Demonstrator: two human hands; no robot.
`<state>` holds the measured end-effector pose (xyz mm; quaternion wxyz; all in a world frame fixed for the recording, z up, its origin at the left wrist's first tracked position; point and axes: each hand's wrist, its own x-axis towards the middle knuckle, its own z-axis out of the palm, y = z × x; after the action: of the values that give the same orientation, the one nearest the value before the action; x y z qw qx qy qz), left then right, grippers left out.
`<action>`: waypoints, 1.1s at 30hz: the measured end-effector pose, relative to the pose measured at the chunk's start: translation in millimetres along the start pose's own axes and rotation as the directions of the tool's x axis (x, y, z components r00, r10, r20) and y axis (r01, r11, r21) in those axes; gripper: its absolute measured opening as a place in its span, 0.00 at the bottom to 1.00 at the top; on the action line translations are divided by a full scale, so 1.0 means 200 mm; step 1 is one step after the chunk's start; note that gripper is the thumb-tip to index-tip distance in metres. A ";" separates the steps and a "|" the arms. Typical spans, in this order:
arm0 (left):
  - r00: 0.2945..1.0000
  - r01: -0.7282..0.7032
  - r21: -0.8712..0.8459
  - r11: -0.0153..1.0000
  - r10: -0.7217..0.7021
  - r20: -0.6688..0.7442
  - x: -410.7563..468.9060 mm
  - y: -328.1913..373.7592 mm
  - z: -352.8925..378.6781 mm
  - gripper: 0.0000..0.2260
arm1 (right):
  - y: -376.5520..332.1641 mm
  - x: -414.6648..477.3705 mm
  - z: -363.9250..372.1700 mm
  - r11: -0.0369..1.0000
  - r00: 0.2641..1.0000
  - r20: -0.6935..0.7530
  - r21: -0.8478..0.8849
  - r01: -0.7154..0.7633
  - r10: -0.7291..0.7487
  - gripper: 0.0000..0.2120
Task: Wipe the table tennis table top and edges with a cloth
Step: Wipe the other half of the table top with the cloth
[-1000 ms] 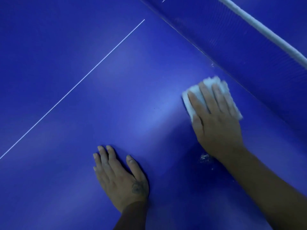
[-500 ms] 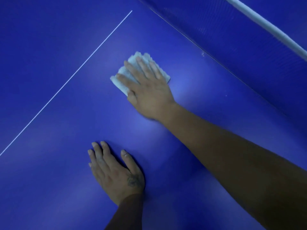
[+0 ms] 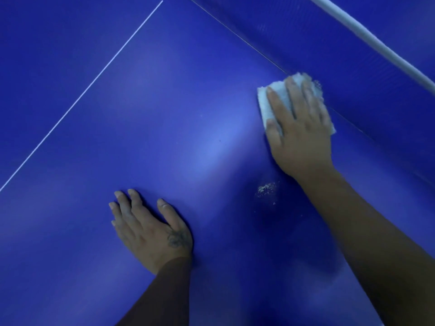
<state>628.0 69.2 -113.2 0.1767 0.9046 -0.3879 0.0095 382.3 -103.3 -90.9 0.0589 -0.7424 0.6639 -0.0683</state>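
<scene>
Beside the net (image 3: 341, 67), your right hand (image 3: 303, 135), grip flat, has swept the cloth (image 3: 264, 102) back; left hand (image 3: 150, 229) flat; crumbs (image 3: 266, 188) unwiped

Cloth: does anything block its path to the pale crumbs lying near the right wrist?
Nothing visible does. Bare table top separates the cloth, pressed flat under the right hand, from the crumbs; the left hand rests well aside.

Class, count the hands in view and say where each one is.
2. The left hand rests flat on the table, lower centre; the right hand presses the cloth beside the net.
</scene>
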 end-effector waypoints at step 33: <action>0.999 0.040 -0.012 0.999 -0.040 0.037 -0.01 0.01 -0.04 0.26 | 0.13 -0.81 -0.02 0.946 0.937 0.125 0.044 0.322 -0.325 0.27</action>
<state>625.6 71.0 -106.0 0.1755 0.9110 -0.3730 -0.0131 338.1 55.3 -96.1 0.0987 -0.8436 0.5267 -0.0358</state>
